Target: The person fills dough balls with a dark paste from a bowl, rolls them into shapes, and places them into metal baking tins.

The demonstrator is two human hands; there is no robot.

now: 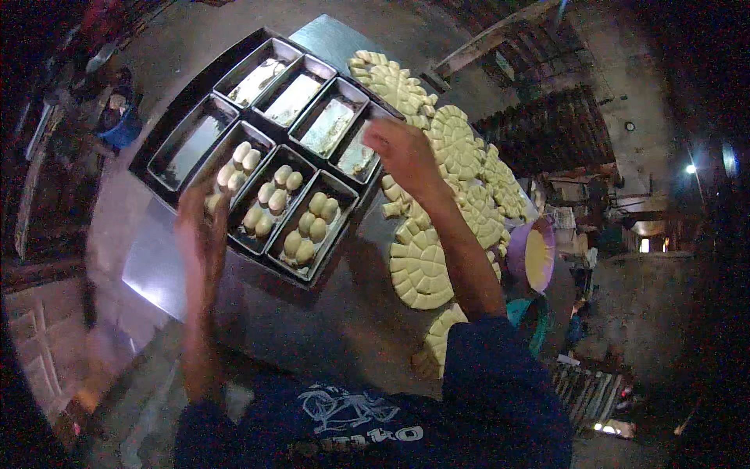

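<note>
Dim, grainy scene; a small white light (690, 169) shines at right, glare whitens the desk (156, 291), the left fingers (192, 209) blur, edges bend darkly.

A smooth, grey metal counter (156, 270) carries a dark set of rectangular pans (248, 119) joined in two rows; just right of it lie pale dough slabs (422, 270), cut into pieces.

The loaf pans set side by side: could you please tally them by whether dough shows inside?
Loaf pans with no dough showing: 5 (one partly behind the right hand)
Loaf pans with dough pieces: 3 (one partly behind the left hand)
Total: 8
</note>
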